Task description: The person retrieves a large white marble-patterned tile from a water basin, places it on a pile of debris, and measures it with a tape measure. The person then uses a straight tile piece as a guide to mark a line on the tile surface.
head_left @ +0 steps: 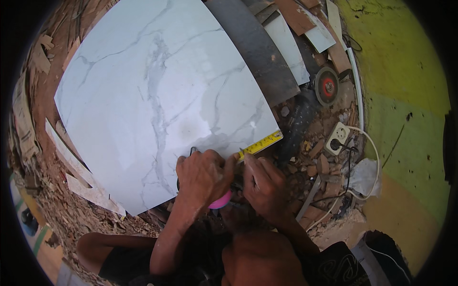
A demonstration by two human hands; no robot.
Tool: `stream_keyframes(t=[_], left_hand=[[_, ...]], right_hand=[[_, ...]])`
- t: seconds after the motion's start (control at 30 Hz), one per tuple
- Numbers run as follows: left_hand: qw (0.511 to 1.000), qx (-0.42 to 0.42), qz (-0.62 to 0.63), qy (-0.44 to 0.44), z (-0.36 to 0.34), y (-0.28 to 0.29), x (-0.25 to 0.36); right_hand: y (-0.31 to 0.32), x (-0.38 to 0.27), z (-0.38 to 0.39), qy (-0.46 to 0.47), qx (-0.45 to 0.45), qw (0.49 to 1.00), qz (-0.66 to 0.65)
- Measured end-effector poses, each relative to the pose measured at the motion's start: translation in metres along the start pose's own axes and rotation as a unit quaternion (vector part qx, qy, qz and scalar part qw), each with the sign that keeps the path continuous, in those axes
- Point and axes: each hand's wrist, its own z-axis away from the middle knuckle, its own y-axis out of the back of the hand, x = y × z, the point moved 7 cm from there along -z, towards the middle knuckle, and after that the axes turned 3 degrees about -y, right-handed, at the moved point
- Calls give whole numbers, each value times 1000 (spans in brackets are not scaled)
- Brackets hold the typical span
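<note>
A large white marble-look tile (119,100) with grey veins lies in front of me. A yellow tape measure blade (261,144) runs along its near right edge and reaches the tile's right corner. My left hand (202,174) is closed at the near end of the blade, its fingers wrapped over the tape measure. Under that hand shows a rounded pink part (220,200), perhaps the case; the rest is covered. Close by on the right, my right hand (264,186) is closed in a pinch beside the blade. A small dark tip shows there, too small to name.
An angle grinder with a round disc (327,86) lies right of the tile. Near it are a white power strip (337,138) with cables, dark tile offcuts (255,52) and broken rubble (322,164). A yellow-green wall (400,95) bounds the right; narrow tile strips (93,193) lie left.
</note>
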Motion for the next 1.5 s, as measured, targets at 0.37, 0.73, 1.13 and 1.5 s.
stream_keyframes(t=[0.37,0.73,1.13,1.5], left_hand=[[1000,-17,-1,20,-1,3,0],[999,-20,8,44,-1,2,8],[994,-60,-42,79,1,7,18],[993,-66,-37,94,1,8,21]], right_hand=[[10,2,-8,-36,65,997,-36],[-8,20,24,-183,-8,935,-303],[4,44,39,-160,110,918,-346],[23,60,37,-209,94,909,-347]])
